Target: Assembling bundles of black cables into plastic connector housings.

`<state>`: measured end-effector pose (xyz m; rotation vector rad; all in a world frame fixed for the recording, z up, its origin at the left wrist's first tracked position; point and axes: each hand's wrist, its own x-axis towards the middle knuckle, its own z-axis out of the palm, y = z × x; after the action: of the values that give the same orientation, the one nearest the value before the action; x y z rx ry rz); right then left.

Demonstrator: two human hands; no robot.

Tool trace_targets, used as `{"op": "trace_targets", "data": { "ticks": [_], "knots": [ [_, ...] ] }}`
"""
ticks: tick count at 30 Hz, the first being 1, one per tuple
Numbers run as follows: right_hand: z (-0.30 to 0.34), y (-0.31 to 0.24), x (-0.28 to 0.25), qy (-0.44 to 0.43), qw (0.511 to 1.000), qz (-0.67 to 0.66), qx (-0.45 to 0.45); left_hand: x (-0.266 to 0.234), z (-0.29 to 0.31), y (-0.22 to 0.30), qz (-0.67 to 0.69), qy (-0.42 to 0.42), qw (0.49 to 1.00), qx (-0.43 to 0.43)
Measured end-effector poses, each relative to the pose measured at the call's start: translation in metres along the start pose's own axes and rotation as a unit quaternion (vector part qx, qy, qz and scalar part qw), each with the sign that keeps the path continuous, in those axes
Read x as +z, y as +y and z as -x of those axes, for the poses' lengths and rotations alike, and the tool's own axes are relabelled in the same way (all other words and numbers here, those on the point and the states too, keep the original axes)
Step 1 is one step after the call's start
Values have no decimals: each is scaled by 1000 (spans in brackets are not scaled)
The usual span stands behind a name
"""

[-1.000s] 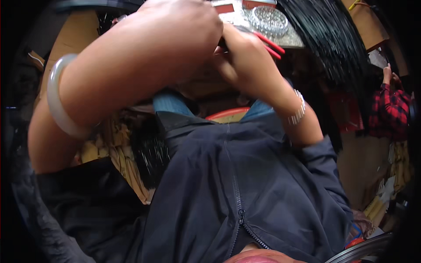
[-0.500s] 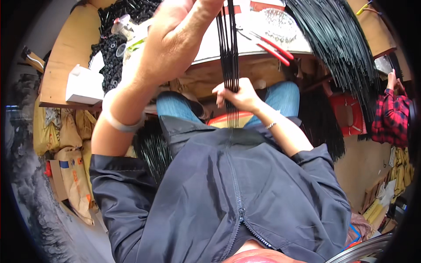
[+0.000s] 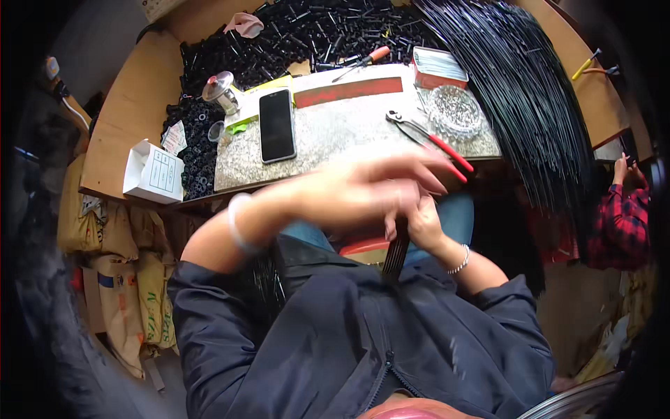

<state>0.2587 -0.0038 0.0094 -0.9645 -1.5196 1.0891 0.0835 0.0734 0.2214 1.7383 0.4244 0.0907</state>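
Note:
A bundle of thin black strands (image 3: 396,257) hangs below my right hand (image 3: 426,225), which is closed around it in front of my lap. My left hand (image 3: 366,185) reaches across from the left, blurred, just above the right one. Its fingers are stretched out and apart, with the tips overlapping the right hand. Whether they touch the strands is hidden. Past my fingers, red-handled pliers (image 3: 440,145) lie on the light work board (image 3: 335,136) at the table's near edge.
A phone (image 3: 277,127), a glass dish of small pieces (image 3: 455,112), a red box (image 3: 440,68) and a screwdriver (image 3: 363,63) lie ahead. Black parts (image 3: 300,35) heap behind. Long black strands (image 3: 523,91) overhang the right edge. A white box (image 3: 155,172) stands left; a person in plaid (image 3: 621,227) is far right.
My left hand has come down from high up near the camera to beside my right hand. The strands no longer show stretched upward. The view has shifted, showing more of the table.

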Motion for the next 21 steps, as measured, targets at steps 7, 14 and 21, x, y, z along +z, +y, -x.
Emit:
{"op": "trace_targets", "data": {
  "ticks": [7,14,21],
  "knots": [
    [-12,-37,15,1,972,-189,137,-194,-79,-172,-496,379,777,-79],
    [-18,-28,0,17,973,-170,152,-235,-110,-188,-576,293,733,-212],
    [-23,-26,-5,21,970,-179,164,-256,-117,-191,-527,233,755,-312]
  ]
}}
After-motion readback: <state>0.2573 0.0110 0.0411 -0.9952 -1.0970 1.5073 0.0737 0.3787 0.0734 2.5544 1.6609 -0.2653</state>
